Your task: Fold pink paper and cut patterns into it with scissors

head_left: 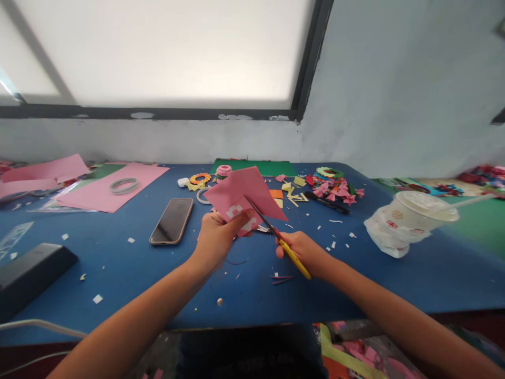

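My left hand (219, 234) pinches a sheet of pink paper (240, 187) by its lower edge, above the middle of the blue table. White patches show on the paper beside my thumb. My right hand (302, 251) is closed around scissors with yellow handles (294, 258). Their dark blades lie across the paper, with the tip on its face; whether they are cutting into it I cannot tell. Behind the paper are a ring of white tape (203, 196), partly hidden, and small yellow paper pieces (295, 193).
On the blue table (138, 279) lie a phone (172, 221), pink sheets (106, 195) under a tape roll (123, 185), and a dark box (37, 273). Rightward are a black marker (326, 202), folded paper pieces (337, 187) and a bagged cup (406, 223). Paper scraps are scattered about.
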`<state>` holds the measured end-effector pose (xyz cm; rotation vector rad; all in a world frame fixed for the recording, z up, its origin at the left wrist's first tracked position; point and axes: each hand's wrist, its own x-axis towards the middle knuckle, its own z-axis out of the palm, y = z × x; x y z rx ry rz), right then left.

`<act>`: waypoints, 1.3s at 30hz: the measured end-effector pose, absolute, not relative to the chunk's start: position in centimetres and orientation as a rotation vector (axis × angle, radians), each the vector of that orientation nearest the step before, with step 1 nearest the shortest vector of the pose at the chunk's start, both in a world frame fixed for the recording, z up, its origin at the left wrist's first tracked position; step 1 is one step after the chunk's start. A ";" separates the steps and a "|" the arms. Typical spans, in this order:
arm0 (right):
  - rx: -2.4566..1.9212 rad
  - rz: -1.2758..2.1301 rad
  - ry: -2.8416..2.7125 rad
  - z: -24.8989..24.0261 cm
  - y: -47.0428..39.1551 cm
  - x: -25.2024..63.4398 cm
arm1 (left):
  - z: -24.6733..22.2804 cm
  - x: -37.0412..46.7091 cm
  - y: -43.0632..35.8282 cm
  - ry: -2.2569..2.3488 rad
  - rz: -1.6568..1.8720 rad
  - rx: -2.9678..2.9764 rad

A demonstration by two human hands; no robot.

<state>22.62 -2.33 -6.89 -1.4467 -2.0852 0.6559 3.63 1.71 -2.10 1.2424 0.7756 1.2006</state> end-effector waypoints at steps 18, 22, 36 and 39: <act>-1.606 0.668 -2.170 -5.3 -2.2 23.8 | -1.3 3.0 2.0 0.794 1.219 1.257; -1.672 0.630 -2.210 -4.9 -1.9 25.0 | -1.1 2.9 2.3 0.807 1.225 1.251; -0.986 1.103 -1.238 -3.1 -3.4 24.0 | -1.9 2.9 2.7 0.878 0.979 1.388; -0.903 1.185 -1.342 -1.2 -5.8 22.9 | -2.3 2.9 2.8 0.902 0.893 1.432</act>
